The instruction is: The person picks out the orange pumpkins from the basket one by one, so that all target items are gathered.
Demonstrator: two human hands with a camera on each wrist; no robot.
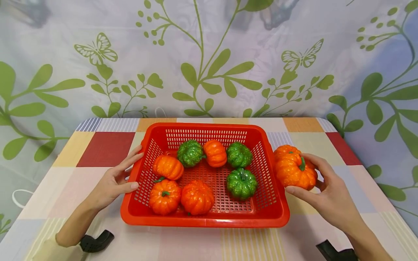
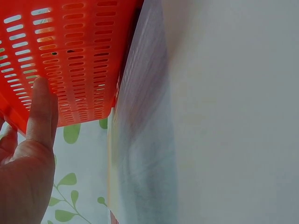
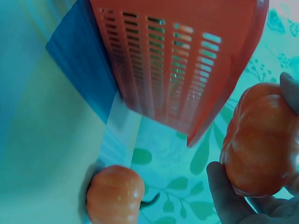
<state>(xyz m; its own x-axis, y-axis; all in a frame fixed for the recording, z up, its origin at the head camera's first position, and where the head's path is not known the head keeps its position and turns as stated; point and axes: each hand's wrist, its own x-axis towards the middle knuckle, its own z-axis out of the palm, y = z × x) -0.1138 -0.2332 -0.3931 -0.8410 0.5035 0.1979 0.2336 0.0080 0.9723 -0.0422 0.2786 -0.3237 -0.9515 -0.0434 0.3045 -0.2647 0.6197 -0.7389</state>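
My right hand [image 1: 330, 195] holds an orange pumpkin [image 1: 290, 172] with a green stem, thumb and fingers around it, beside the right rim of the red plastic basket [image 1: 241, 220]. In the right wrist view that pumpkin [image 3: 259, 144] is raised off the tabletop. A second orange pumpkin [image 3: 114, 193] rests on the table below; from the head it is mostly hidden behind the held one. My left hand [image 1: 112, 185] touches the basket's left side, its fingers fairly straight and spread along the rim. Inside the basket lie several orange pumpkins [image 1: 197, 197] and three green pumpkins [image 1: 241, 183].
A patchwork-checked cloth [image 1: 106, 150] covers the table. Behind it hangs a pale curtain [image 1: 209, 98] with green leaves and butterflies. Black straps [image 1: 97, 242] show at both wrists. A thin white loop [image 1: 17, 197] hangs near the left table edge.
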